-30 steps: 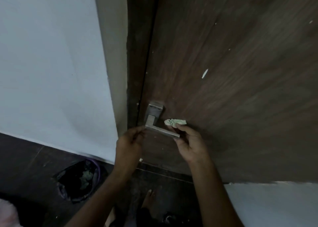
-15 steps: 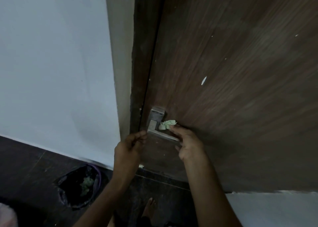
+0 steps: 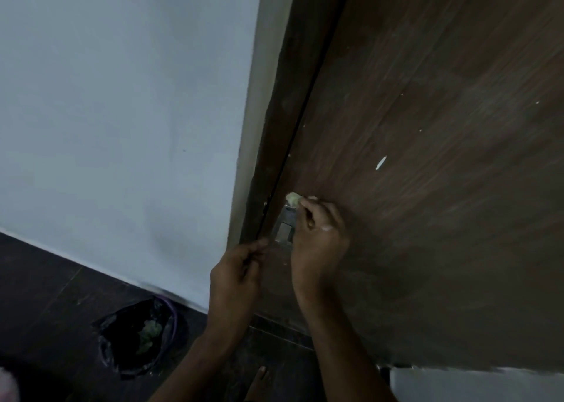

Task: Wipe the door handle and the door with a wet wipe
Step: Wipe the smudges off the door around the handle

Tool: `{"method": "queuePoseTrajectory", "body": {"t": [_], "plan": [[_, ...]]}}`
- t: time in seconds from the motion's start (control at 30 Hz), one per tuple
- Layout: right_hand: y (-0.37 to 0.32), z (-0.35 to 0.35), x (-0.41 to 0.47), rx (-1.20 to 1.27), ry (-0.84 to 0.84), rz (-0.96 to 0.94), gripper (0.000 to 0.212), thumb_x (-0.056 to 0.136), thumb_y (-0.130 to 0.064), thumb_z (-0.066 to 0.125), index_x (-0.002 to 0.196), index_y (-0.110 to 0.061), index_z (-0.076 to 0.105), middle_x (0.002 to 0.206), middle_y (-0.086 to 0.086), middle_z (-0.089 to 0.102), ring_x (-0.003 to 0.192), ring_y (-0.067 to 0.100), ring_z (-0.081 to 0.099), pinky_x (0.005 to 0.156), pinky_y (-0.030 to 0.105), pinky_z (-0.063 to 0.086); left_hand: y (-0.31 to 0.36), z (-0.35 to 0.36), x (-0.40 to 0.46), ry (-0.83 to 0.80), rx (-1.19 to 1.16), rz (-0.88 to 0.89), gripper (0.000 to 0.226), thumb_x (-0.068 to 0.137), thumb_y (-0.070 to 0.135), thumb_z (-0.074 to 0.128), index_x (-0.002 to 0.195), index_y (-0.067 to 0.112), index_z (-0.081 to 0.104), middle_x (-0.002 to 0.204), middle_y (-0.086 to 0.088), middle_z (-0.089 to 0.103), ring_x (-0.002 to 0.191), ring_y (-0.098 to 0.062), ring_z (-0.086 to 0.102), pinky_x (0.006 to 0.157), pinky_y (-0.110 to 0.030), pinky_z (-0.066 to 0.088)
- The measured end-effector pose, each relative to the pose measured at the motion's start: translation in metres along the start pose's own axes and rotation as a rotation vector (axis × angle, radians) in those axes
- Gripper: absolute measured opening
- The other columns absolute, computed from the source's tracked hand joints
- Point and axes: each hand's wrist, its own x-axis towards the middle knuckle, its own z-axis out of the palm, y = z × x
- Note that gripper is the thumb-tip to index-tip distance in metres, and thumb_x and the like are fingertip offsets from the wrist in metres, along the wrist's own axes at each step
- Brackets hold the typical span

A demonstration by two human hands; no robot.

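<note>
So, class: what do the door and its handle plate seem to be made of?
Door: probably wood or wood-look laminate, matt dark brown with streaky grain lines.
Handle plate: seemingly metal, dull brushed grey with square edges, partly hidden by the right hand.

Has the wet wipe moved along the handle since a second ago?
Yes. The wet wipe, pinched by the right hand, went from the lever's free end toward the door edge, now at the top of the handle plate.

right hand [image 3: 317, 237] pinching, left hand [image 3: 236, 275] curled
</note>
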Motion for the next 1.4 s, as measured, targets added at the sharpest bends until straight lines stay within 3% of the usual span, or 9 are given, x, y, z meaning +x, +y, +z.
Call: {"method": "queuePoseTrajectory", "body": {"t": [0.17, 0.4, 0.6, 0.7, 0.9, 1.07, 1.2, 1.33, 1.4], "plan": [[-0.012, 0.018, 0.000, -0.245, -0.219, -0.396, 0.024, 0.088, -0.002, 0.060, 0.105, -0.005, 0.077, 0.100, 0.007, 0.071, 0.093, 0.023, 0.065, 0.078, 0.035, 0.057, 0.000, -0.004, 0.000, 0.020, 0.037, 0.001, 0.044, 0.088, -0.002, 0.060, 0.106, 0.036, 0.072, 0.101, 0.025, 0.069, 0.095, 0.013, 0.062, 0.081, -0.006, 0.047], [0.013, 0.004, -0.006, -0.116, -0.023, -0.236, 0.021, 0.091, -0.003, 0.061, 0.105, -0.006, 0.076, 0.104, 0.007, 0.069, 0.098, 0.016, 0.062, 0.091, 0.021, 0.049, -0.010, -0.015, 0.001, 0.056, -0.051, -0.038, 0.043, 0.090, -0.001, 0.060, 0.103, 0.039, 0.072, 0.105, 0.022, 0.072, 0.099, 0.009, 0.064, 0.087, -0.012, 0.051], [-0.001, 0.044, -0.009, -0.309, -0.586, -0.443, 0.024, 0.087, 0.003, 0.052, 0.100, 0.004, 0.072, 0.112, 0.021, 0.068, 0.110, 0.036, 0.062, 0.099, 0.042, 0.051, -0.003, -0.007, 0.010, 0.038, 0.082, 0.058, 0.036, 0.089, 0.000, 0.060, 0.115, 0.024, 0.067, 0.107, 0.011, 0.066, 0.096, -0.009, 0.063, 0.077, -0.002, 0.041], [0.015, 0.038, -0.010, -0.305, -0.806, -0.430, 0.030, 0.100, -0.003, 0.046, 0.123, 0.006, 0.062, 0.130, 0.021, 0.060, 0.124, 0.033, 0.054, 0.109, 0.037, 0.043, 0.002, -0.001, 0.011, -0.033, 0.129, 0.169, 0.045, 0.095, 0.003, 0.055, 0.139, 0.014, 0.054, 0.137, 0.001, 0.058, 0.122, -0.010, 0.055, 0.101, -0.018, 0.043], [0.005, 0.010, -0.012, -0.156, -0.475, -0.356, 0.031, 0.082, 0.003, 0.075, 0.112, -0.002, 0.074, 0.111, 0.013, 0.073, 0.106, 0.023, 0.069, 0.094, 0.033, 0.059, 0.015, 0.019, 0.022, -0.040, 0.029, 0.204, 0.044, 0.099, 0.005, 0.055, 0.143, 0.007, 0.049, 0.140, -0.008, 0.057, 0.128, -0.017, 0.055, 0.105, -0.039, 0.047], [-0.001, -0.005, -0.014, -0.007, -0.313, -0.238, 0.026, 0.084, 0.008, 0.072, 0.107, -0.004, 0.076, 0.110, 0.010, 0.075, 0.104, 0.021, 0.072, 0.093, 0.029, 0.058, 0.027, 0.023, 0.037, 0.070, -0.003, 0.234, 0.035, 0.092, -0.001, 0.063, 0.127, 0.007, 0.066, 0.126, -0.004, 0.065, 0.117, 0.000, 0.055, 0.098, -0.004, 0.039], [0.010, -0.028, -0.019, 0.120, -0.203, -0.090, 0.027, 0.086, 0.006, 0.070, 0.106, -0.011, 0.076, 0.107, -0.002, 0.072, 0.099, 0.004, 0.070, 0.080, 0.023, 0.061, 0.014, 0.027, 0.049, 0.150, 0.081, 0.309, 0.025, 0.082, -0.009, 0.070, 0.107, -0.003, 0.074, 0.111, -0.008, 0.070, 0.102, -0.006, 0.063, 0.095, -0.004, 0.041], [0.020, -0.043, -0.034, 0.248, -0.228, 0.149, 0.037, 0.086, 0.002, 0.068, 0.098, -0.033, 0.075, 0.096, -0.012, 0.073, 0.088, 0.004, 0.071, 0.074, 0.014, 0.057, -0.019, 0.034, 0.046, 0.062, 0.243, 0.140, 0.023, 0.086, -0.009, 0.064, 0.104, 0.000, 0.075, 0.106, -0.016, 0.074, 0.097, -0.029, 0.070, 0.090, -0.035, 0.055], [0.023, -0.044, -0.050, 0.315, -0.314, 0.330, 0.043, 0.087, 0.000, 0.068, 0.089, -0.043, 0.074, 0.089, -0.011, 0.074, 0.083, 0.007, 0.072, 0.072, 0.016, 0.058, -0.024, 0.041, 0.040, 0.019, 0.179, -0.035, 0.023, 0.092, -0.004, 0.060, 0.109, 0.002, 0.073, 0.109, -0.012, 0.074, 0.100, -0.025, 0.070, 0.090, -0.026, 0.054]]}}
